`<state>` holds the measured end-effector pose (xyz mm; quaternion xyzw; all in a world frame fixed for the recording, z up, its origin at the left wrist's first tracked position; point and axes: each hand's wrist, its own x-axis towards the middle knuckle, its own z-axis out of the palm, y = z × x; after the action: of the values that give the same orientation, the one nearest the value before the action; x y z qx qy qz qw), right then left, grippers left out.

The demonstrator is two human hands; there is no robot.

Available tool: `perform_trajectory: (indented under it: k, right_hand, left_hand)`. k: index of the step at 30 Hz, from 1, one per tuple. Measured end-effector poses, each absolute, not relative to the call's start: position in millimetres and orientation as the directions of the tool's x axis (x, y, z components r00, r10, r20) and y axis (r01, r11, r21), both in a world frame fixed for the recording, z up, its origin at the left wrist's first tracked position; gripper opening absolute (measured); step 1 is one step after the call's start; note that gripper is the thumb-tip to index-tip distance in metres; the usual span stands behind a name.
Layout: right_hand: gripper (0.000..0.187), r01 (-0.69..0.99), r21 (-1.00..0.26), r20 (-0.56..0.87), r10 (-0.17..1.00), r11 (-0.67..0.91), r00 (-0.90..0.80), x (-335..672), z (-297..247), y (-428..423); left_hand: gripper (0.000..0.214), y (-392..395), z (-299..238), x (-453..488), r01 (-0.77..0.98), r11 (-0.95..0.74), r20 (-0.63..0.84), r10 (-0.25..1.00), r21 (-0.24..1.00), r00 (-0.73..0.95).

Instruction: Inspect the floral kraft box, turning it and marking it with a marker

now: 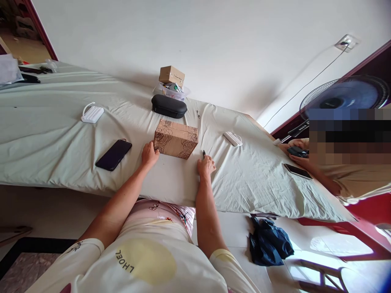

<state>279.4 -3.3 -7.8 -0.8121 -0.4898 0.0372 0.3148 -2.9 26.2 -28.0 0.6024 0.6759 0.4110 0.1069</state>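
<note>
A cardboard box (176, 140) with dark swirling drawings on its top and front stands on the cloth-covered table in front of me. My left hand (150, 155) is closed at the box's lower left corner, thumb toward the front face. To the right of the box, my right hand (207, 166) rests on the cloth, its fingers curled around a dark pen (204, 153). Only the pen's tip end sticks out past the fingers; the remainder is hidden in the hand. A small gap separates this hand from the box.
Behind the box lie a black case (169, 106), a plastic tub (180, 94) with a small carton (172, 75) on top, and a thin pen (198, 114). A phone (114, 155) and white power banks (93, 114) flank my hands. Another person sits at right, near a fan (339, 97).
</note>
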Motion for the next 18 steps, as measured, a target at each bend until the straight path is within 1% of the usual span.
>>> perform_trajectory:
  k: [3,5,7,8,10,12,15,18]
  right_hand:
    - [0.052,0.760,-0.552,0.260,0.795,-0.344,0.549,282.1,-5.1,-4.8]
    - [0.053,0.760,-0.569,0.317,0.768,-0.315,0.556,281.2,-2.8,-4.5]
    - [0.052,0.760,-0.608,0.386,0.751,-0.229,0.535,276.9,-0.7,-3.0]
    - [0.050,0.760,-0.626,0.402,0.762,-0.177,0.508,273.2,0.0,-2.2]
    - [0.046,0.778,-0.620,0.377,0.829,-0.105,0.412,262.8,0.3,-1.5]
    - [0.040,0.837,-0.537,0.299,0.904,-0.106,0.307,250.0,-0.2,-3.1]
    - [0.034,0.917,-0.377,0.218,0.950,-0.129,0.223,234.4,0.4,-8.7]
    - [0.033,0.938,-0.325,0.177,0.967,-0.121,0.186,229.5,3.7,-13.1]
  left_hand:
    - [0.030,25.0,-24.9,-2.2,0.720,-0.059,0.347,0.902,0.691,-0.259]
    - [0.035,23.7,-22.2,-1.2,0.715,-0.065,0.350,0.901,0.696,-0.258]
    - [0.041,22.2,-19.5,-0.3,0.718,-0.062,0.345,0.903,0.694,-0.255]
    - [0.043,21.3,-18.2,0.1,0.722,-0.055,0.339,0.905,0.690,-0.255]
    - [0.044,19.3,-16.0,0.2,0.736,-0.029,0.328,0.907,0.677,-0.265]
    - [0.039,17.1,-14.1,-0.5,0.758,0.005,0.325,0.902,0.652,-0.285]
    - [0.028,14.5,-12.3,-2.6,0.798,0.052,0.318,0.900,0.601,-0.298]
    - [0.023,13.9,-12.3,-3.1,0.819,0.072,0.287,0.916,0.569,-0.281]
